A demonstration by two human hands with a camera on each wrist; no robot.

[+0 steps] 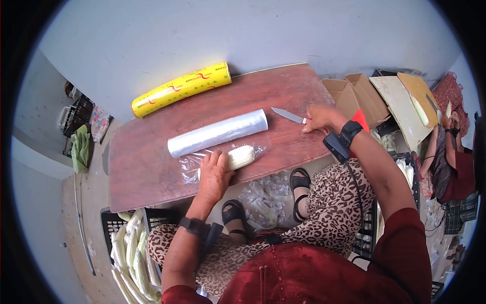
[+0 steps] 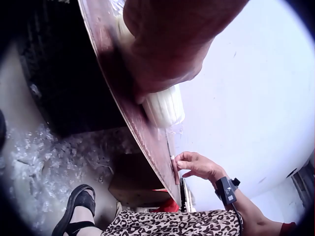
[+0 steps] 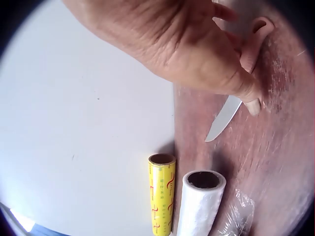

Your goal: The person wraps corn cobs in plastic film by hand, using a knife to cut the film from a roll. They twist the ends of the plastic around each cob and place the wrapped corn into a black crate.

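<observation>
- Head view shows the left hand point(image 1: 214, 175) lying palm down on a peeled corn cob point(image 1: 240, 157), fingers fairly straight and pressing rather than curled round it.
- Under that hand the cob rests on a loose sheet of clear film point(image 1: 190, 167), near the front edge of the worktop point(image 1: 147, 172).
- Just beyond the left hand's fingertips lies a roll of clear film point(image 1: 217, 133), with a yellow roll point(image 1: 181, 88) farther out, at the worktop's far edge.
- From the left wrist view, the cob point(image 2: 165, 105) pokes out past the heel of the hand point(image 2: 167, 44), close to the worktop edge point(image 2: 147, 132).
- Off to the side, the right hand point(image 1: 321, 119) rests on the worktop with its fingers curled round the handle of a knife point(image 1: 288, 115).
- Right wrist view has the right hand point(image 3: 187, 49) closed on the handle, the knife blade point(image 3: 224, 118) pointing away from the fingers and flat on the wood.
- Past the blade tip stand the ends of the yellow roll point(image 3: 161, 191) and the clear roll point(image 3: 202, 199), side by side.
- Below the left forearm, on the floor, a dark crate point(image 1: 131, 248) holds more pale cobs.
</observation>
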